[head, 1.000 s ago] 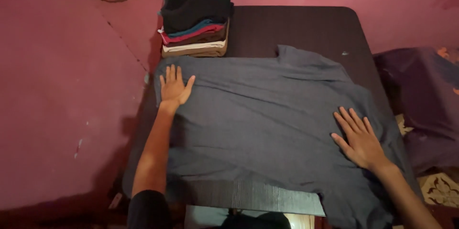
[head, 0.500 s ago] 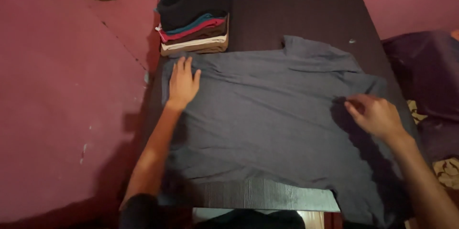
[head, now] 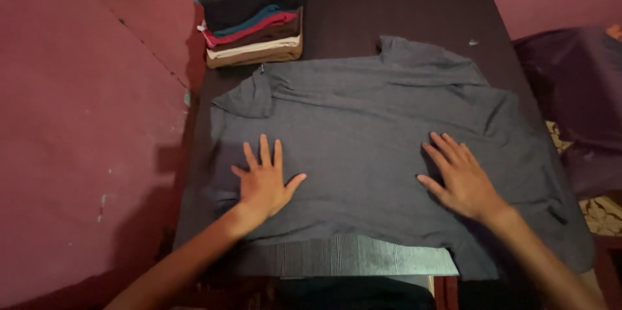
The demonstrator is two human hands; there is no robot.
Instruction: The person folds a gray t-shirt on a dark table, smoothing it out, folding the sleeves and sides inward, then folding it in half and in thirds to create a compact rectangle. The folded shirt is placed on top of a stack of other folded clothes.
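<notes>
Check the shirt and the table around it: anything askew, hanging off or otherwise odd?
The grey shirt lies crooked on the table: its left sleeve is folded up, and its right side droops over the table edge. Both hands, left and right, lie flat on it. The folded stack looks tidy.

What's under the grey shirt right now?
The grey shirt lies on the dark table, with both hands pressed flat on top. Whatever else sits beneath the cloth is covered and cannot be seen.
</notes>
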